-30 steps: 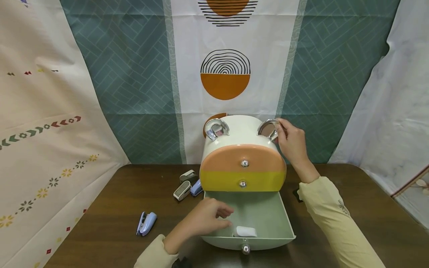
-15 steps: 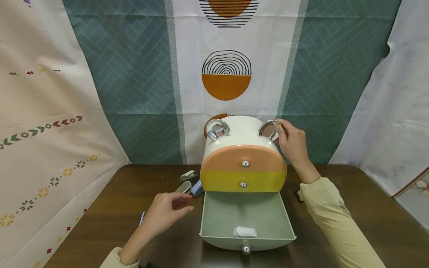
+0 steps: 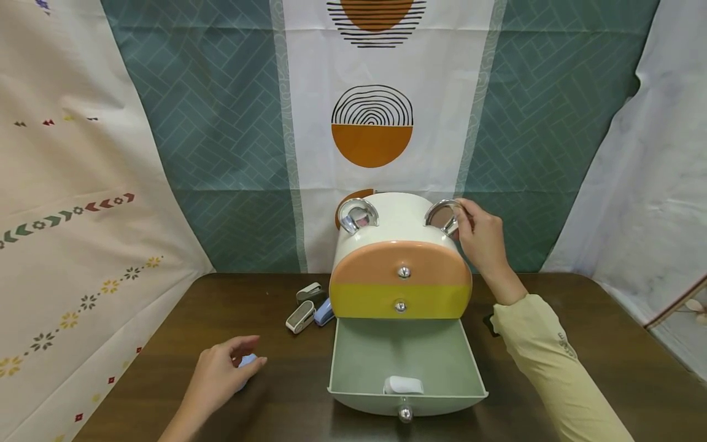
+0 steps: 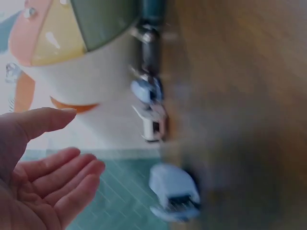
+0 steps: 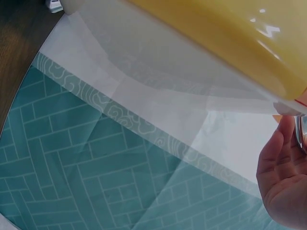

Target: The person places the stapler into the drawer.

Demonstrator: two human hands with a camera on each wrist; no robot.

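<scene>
My left hand is above a light blue mini stapler on the table at the left. Its fingers are loosely bent, and the left wrist view shows a gap between them and the stapler. With its fingers and thumb, my right hand grips the right chrome ring on top of a rounded drawer box. The box has orange and yellow upper drawers and a pulled-out green bottom drawer. Inside that drawer, near its front, lies a small white object, possibly another stapler.
Just left of the box several small staplers sit close together, among them a cream one and a blue one. A flat black item lies partly behind the right sleeve. Patterned cloths hang behind the wooden table.
My left hand has moved from over the green drawer leftward to the light blue stapler. The right hand has kept its grip on the chrome ring, and the white object stays in the drawer.
</scene>
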